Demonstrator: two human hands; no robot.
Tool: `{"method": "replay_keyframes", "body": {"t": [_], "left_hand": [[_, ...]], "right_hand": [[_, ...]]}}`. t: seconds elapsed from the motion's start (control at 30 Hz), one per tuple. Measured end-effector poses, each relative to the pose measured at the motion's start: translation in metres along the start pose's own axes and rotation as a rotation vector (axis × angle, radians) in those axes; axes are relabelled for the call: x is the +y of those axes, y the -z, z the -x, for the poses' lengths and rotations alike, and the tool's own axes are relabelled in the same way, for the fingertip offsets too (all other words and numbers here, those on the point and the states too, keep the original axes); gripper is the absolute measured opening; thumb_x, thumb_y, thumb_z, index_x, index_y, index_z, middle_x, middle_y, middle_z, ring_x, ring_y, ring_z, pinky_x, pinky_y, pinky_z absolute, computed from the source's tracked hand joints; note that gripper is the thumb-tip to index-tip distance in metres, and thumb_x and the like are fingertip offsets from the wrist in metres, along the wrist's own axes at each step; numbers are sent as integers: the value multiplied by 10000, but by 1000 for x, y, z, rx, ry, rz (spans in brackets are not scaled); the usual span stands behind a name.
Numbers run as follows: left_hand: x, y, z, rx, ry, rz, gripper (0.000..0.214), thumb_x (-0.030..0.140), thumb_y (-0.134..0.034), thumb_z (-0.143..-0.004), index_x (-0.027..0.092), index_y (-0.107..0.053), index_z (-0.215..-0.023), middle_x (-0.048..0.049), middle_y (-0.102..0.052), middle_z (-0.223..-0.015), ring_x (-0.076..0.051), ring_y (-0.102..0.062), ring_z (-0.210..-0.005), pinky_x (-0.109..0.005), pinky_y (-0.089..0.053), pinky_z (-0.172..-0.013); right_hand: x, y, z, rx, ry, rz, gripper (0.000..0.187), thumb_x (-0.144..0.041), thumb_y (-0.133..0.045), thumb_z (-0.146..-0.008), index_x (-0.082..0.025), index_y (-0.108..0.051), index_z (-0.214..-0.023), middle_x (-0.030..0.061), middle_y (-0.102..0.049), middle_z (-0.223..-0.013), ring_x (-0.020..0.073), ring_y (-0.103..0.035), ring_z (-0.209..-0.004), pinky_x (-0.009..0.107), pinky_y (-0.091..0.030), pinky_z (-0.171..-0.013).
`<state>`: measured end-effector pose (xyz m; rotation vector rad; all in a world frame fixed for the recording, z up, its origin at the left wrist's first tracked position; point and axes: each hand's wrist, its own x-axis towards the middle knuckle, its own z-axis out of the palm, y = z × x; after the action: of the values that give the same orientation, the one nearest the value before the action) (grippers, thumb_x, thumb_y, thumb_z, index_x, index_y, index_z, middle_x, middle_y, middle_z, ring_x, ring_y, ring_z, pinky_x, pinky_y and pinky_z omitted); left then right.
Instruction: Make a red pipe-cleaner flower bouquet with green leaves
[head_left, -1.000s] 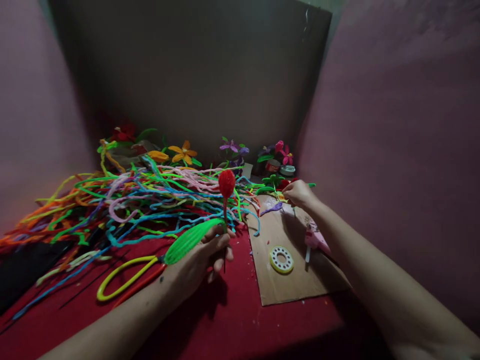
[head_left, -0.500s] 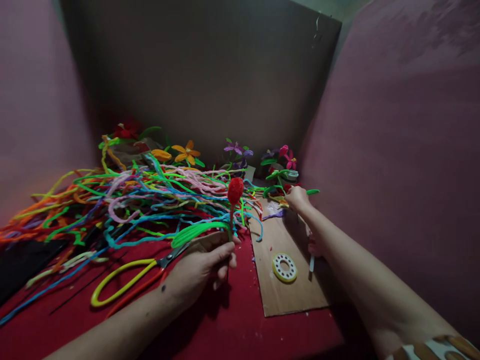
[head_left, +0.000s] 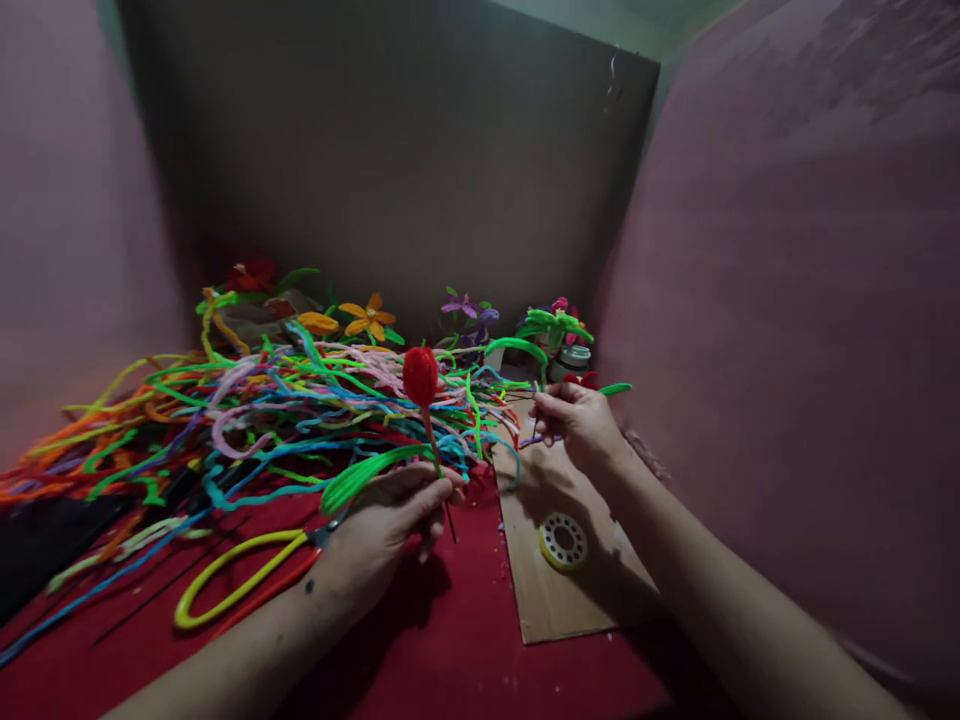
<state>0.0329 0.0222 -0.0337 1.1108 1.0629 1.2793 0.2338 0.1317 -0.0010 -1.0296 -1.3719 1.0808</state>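
Note:
Low in the middle, my left hand (head_left: 386, 520) pinches the thin stem of a red pipe-cleaner flower bud (head_left: 421, 376), which stands nearly upright. A green looped leaf (head_left: 366, 480) spreads leftward from the same stem. Farther forward on the right, my right hand (head_left: 581, 420) grips a thin stem between thumb and fingers. From it a green pipe-cleaner leaf (head_left: 517, 345) arches to the left. Just above the fingers shows a green leafy cluster (head_left: 556, 326); whether it belongs to the held stem I cannot tell. The two hands are apart.
Loose coloured pipe cleaners (head_left: 300, 400) heap across the left. Yellow-and-red-handled scissors (head_left: 240, 570) lie by my left wrist. A tape roll (head_left: 563, 542) rests on a cardboard sheet (head_left: 547, 610). Finished flowers (head_left: 369, 318) and a small jar (head_left: 574, 360) stand at the back.
My right hand has drawn back and turned, lifting the green-leaved stem off the back right. My left hand with the red bud has shifted slightly left, and the bud tilts more.

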Motion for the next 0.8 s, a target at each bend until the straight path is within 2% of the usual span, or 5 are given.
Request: {"method": "replay_keyframes", "body": {"t": [0.2,0.3,0.43,0.63,0.8], "left_hand": [[4,3,-4,7,-34,50,239,360,-595,-767,153,-622,-882,-14,-627,-705,-65,-482,-414,-160,-379,-307],[3,4,-6,-11,-11,111,235,336,-604,-764,150,-618,-907,-3,-613,-671,-68,-488,-425,-171,-407,-338],[5,5,-6,-57,-3,115,234,285,-605,-766,147,-612,-955,-1,-617,-679,-68,-503,-460,-179,-436,-413],[8,1,-2,-46,-32,-5,177,248,-575,-782,124,-621,-901,-1,-622,-623,-83,-530,-464,-203,-454,-473],[7,-2,-1,-27,-76,29,178,256,-603,-756,141,-579,-889,2,-632,-607,-107,-540,-420,-213,-438,-392]], "right_hand": [[7,-41,34,-158,-56,-255,257,-376,-663,-665,-156,-530,-679,-8,-582,-584,77,-489,-402,190,-377,-354],[11,-47,45,-225,-77,-341,209,-343,-651,-701,-150,-574,-686,-10,-586,-584,75,-495,-425,190,-378,-391],[12,-47,58,-311,-68,-324,185,-323,-625,-739,-142,-613,-703,2,-590,-599,91,-504,-470,216,-390,-449],[7,-50,70,-274,-115,-225,166,-274,-639,-719,-137,-604,-632,-11,-567,-569,92,-479,-524,224,-370,-528],[4,-53,73,-245,-163,-196,201,-305,-644,-700,-154,-585,-582,-46,-486,-499,82,-400,-481,227,-327,-505]]}}
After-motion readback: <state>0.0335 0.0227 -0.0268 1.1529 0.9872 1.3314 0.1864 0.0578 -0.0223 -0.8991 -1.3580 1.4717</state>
